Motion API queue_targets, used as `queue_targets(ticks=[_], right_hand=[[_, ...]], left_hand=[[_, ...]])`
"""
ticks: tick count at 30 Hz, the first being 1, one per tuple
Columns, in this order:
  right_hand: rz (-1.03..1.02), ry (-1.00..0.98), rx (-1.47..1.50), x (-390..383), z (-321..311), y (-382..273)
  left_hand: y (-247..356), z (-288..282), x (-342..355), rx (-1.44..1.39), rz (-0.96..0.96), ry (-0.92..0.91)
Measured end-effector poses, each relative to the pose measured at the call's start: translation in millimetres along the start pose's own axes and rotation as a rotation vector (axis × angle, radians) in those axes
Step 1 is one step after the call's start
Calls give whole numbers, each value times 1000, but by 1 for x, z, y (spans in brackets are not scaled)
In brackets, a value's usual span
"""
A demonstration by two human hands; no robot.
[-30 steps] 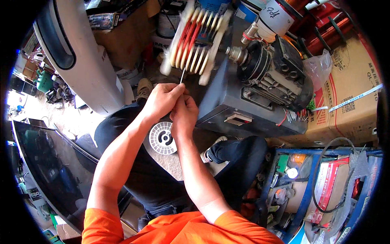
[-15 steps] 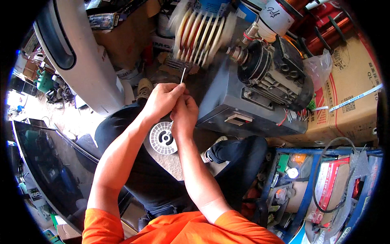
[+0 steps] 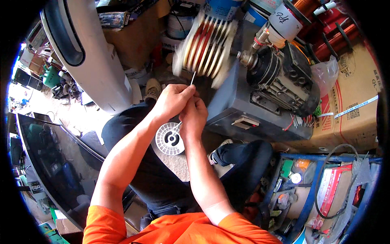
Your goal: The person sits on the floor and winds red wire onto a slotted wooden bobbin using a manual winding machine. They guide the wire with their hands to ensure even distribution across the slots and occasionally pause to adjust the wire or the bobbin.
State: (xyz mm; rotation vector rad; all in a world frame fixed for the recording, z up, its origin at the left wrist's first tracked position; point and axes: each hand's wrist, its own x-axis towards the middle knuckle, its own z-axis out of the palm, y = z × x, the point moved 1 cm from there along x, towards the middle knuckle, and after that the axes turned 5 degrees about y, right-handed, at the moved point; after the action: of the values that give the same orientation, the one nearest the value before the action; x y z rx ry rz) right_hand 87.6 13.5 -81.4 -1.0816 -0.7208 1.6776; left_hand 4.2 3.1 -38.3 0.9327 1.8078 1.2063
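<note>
My left hand (image 3: 178,97) pinches a thin white wire (image 3: 192,78) running up to a motion-blurred winding frame (image 3: 205,46) with cream ribs and red between some. The frame is beside the shaft of a dusty black motor (image 3: 284,81) on a grey metal box (image 3: 239,112). My right hand (image 3: 193,114) is closed on the same wire just below and right of my left. The wire comes up from a white slotted reel (image 3: 170,138) low between my legs, partly behind my right hand.
A tall white appliance (image 3: 93,69) stands left, above a dark flat screen (image 3: 61,166). Copper wire spools (image 3: 337,40) and pails (image 3: 180,20) fill the back. At right are a large cardboard box (image 3: 349,114) and a blue crate (image 3: 304,215) of parts and cable.
The blurred frame appears turned, its red showing differently from frame to frame. The whole view has shifted a little, most things sitting slightly right and lower. My hands keep their grip on the wire.
</note>
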Motion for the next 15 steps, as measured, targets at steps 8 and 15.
queue_targets(ticks=[8,15], right_hand=[[-42,-4,-44,1,1,3],[-47,-26,-44,2,-1,2]], left_hand=[[-1,0,-1,-131,-22,-24],[-4,1,2,-50,9,-11]])
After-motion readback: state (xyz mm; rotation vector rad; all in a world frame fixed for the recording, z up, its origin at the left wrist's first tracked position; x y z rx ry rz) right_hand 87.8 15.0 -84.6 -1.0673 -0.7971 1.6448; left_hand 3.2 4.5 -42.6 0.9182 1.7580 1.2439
